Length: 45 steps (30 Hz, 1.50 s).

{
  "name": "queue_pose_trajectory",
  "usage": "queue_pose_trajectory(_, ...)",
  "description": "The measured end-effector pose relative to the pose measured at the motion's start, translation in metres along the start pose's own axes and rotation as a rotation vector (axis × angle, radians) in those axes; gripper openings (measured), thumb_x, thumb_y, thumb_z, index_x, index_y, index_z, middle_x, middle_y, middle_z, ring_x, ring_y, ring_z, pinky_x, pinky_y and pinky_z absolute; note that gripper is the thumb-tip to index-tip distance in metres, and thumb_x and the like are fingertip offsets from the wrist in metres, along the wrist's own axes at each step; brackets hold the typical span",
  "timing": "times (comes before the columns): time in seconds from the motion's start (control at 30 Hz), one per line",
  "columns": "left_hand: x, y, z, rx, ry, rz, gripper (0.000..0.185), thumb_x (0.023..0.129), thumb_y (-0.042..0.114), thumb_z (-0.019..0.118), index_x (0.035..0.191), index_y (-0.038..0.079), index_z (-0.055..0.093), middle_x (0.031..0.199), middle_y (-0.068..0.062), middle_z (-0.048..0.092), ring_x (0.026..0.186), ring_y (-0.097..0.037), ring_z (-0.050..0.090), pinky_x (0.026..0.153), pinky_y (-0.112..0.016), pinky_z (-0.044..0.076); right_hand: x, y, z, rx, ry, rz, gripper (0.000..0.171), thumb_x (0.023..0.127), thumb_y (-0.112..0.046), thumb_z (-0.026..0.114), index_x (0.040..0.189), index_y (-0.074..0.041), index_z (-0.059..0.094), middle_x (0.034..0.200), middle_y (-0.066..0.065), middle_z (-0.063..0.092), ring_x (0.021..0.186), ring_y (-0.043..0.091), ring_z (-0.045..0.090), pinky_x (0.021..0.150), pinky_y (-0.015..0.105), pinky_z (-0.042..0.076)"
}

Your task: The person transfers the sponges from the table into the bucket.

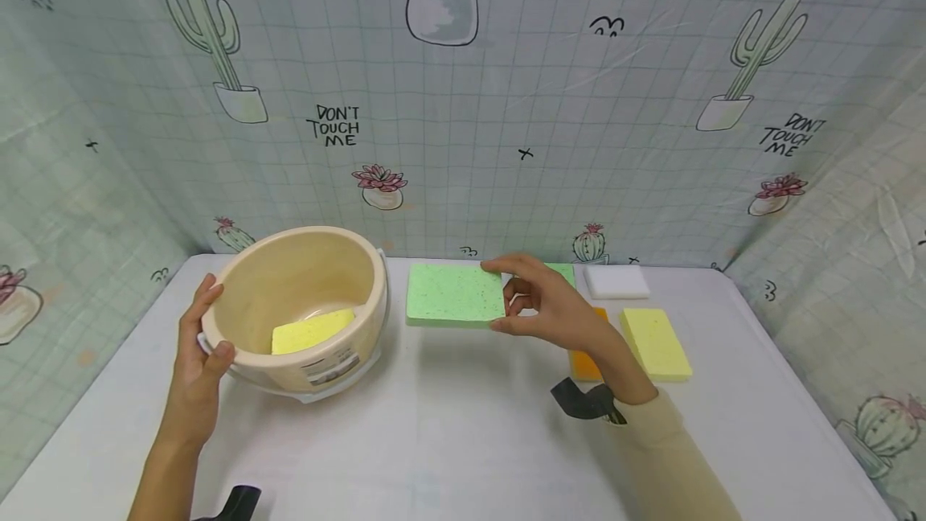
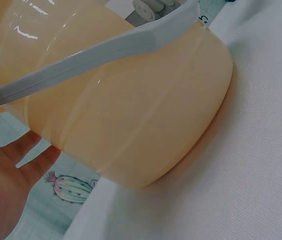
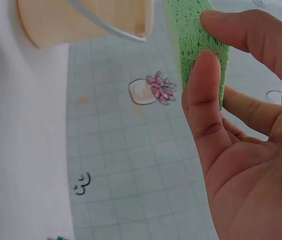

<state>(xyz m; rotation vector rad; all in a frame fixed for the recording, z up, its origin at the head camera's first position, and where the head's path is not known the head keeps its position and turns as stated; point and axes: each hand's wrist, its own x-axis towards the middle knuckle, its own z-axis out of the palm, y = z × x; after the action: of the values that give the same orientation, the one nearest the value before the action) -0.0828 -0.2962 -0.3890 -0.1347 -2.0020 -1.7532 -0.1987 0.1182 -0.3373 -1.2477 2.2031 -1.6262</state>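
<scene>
My left hand (image 1: 195,368) grips the near left side of a cream bucket (image 1: 282,276), its thumb at the rim. In the left wrist view, fingers (image 2: 38,162) lie against the bucket wall, below its grey-white handle (image 2: 96,57). A yellow sponge (image 1: 311,333) lies inside the bucket. To the right of the bucket, my right hand (image 1: 546,308) pinches a green sponge (image 1: 452,296) by its right end, holding it above the table with a shadow beneath. The right wrist view shows thumb and fingers on the porous green sponge (image 3: 190,40).
Behind my right hand, another green sponge (image 1: 563,272) is partly hidden. Near it lie a white block (image 1: 617,281), an orange sponge (image 1: 584,364) partly covered by my arm, and a yellow sponge (image 1: 656,344). A cactus-print cloth (image 1: 463,119) hangs along the back of the white table (image 1: 448,441).
</scene>
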Motion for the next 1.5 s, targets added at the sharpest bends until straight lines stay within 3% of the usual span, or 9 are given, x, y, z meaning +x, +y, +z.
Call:
queue_pose_trajectory(0.17, 0.001, 0.001, 0.000, 0.032, -0.009, -0.013, 0.063, 0.092, 0.024, 0.057, 0.149, 0.018, 0.030, 0.158, 0.004, 0.009, 0.144, -0.018, 0.011, 0.103, -0.012, 0.026, 0.013, -0.008, 0.000, 0.006, -0.009, -0.019, 0.067, 0.077, 0.002, 0.076, 0.137, -0.007, 0.048, 0.132, 0.006, 0.045, 0.083, 0.025, 0.055, 0.072, 0.031, 0.052)
queue_pose_trajectory(0.53, 0.001, -0.003, 0.000, -0.082, -0.001, 0.024, 0.064, 0.091, 0.026, 0.062, 0.147, 0.015, 0.033, 0.158, 0.000, 0.009, 0.144, -0.020, 0.010, 0.106, -0.014, 0.023, 0.050, -0.023, 0.021, 0.027, -0.017, -0.042, 0.064, 0.076, 0.001, 0.077, 0.135, -0.004, 0.051, 0.129, 0.006, 0.046, 0.082, 0.022, 0.058, 0.074, 0.034, 0.054)
queue_pose_trajectory(0.8, 0.001, -0.004, 0.000, -0.082, -0.002, 0.026, 0.064, 0.091, 0.026, 0.062, 0.147, 0.015, 0.033, 0.158, -0.001, 0.009, 0.144, -0.020, 0.010, 0.106, -0.014, 0.023, 0.080, -0.034, 0.044, 0.029, -0.040, -0.013, 0.064, 0.075, 0.000, 0.078, 0.134, -0.004, 0.051, 0.129, 0.005, 0.045, 0.081, 0.019, 0.059, 0.074, 0.032, 0.055)
queue_pose_trajectory(1.13, 0.002, -0.004, -0.001, -0.100, -0.003, 0.034, 0.065, 0.090, 0.025, 0.062, 0.147, 0.014, 0.033, 0.158, -0.001, 0.009, 0.144, -0.018, 0.007, 0.108, -0.014, 0.018, 0.116, -0.043, 0.074, -0.090, -0.098, 0.032, 0.067, 0.076, -0.007, 0.080, 0.136, -0.005, 0.050, 0.123, 0.007, 0.044, 0.077, 0.010, 0.061, 0.075, 0.023, 0.052)
queue_pose_trajectory(1.5, 0.001, 0.004, 0.001, -0.025, 0.000, -0.035, 0.064, 0.092, 0.027, 0.060, 0.148, 0.020, 0.031, 0.158, 0.004, 0.008, 0.144, -0.015, 0.005, 0.106, -0.013, 0.021, 0.139, -0.047, 0.103, -0.193, -0.145, 0.107, 0.070, 0.075, -0.013, 0.082, 0.137, -0.007, 0.050, 0.123, 0.004, 0.042, 0.076, 0.006, 0.058, 0.067, 0.016, 0.051)
